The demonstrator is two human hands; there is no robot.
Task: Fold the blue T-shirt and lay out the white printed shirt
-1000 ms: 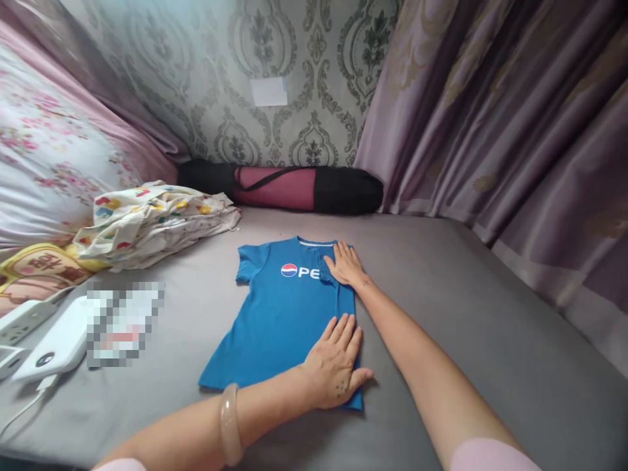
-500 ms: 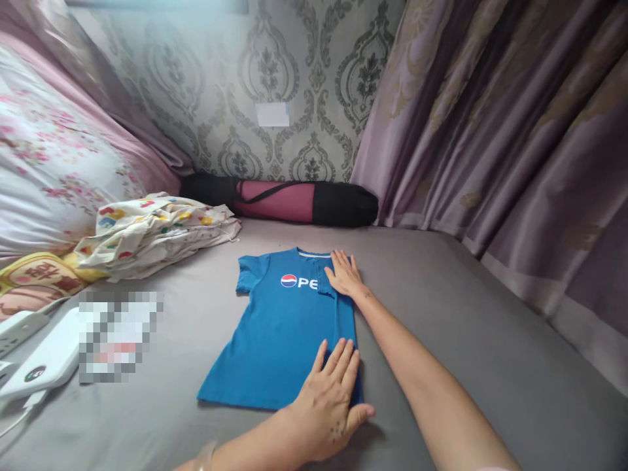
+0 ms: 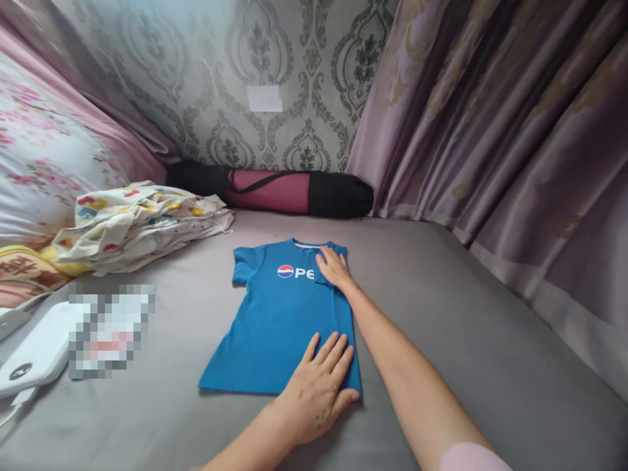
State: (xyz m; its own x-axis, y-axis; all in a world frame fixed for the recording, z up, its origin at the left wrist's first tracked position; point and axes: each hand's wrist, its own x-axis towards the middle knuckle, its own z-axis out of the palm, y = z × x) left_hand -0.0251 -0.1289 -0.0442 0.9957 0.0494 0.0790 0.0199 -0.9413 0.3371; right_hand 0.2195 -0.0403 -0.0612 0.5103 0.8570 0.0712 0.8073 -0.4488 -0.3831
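A blue T-shirt (image 3: 269,327) lies front up on the grey sheet, its neck away from me. Its right side is folded inward, so that sleeve lies across the chest and covers part of the white lettering beside a round red, white and blue logo. My left hand (image 3: 318,389) rests flat on the folded strip near the hem, fingers spread. Farther up, my right hand (image 3: 336,267) lies on the folded sleeve by the shoulder, its fingers stretched out. The left-side sleeve points outward, unfolded.
A crumpled patterned cloth (image 3: 142,226) lies at left, beside a floral pillow (image 3: 44,150). Nearer are a white power bank (image 3: 42,347) with a cable and a pixelated item (image 3: 112,333). A black and maroon roll bag (image 3: 269,191) lies along the wall; curtains (image 3: 490,131) hang at right.
Both hands stay on the folded side; my right hand has slid slightly inward over the sleeve, and my left lies a little further in from the edge. The camera view has shifted slightly.
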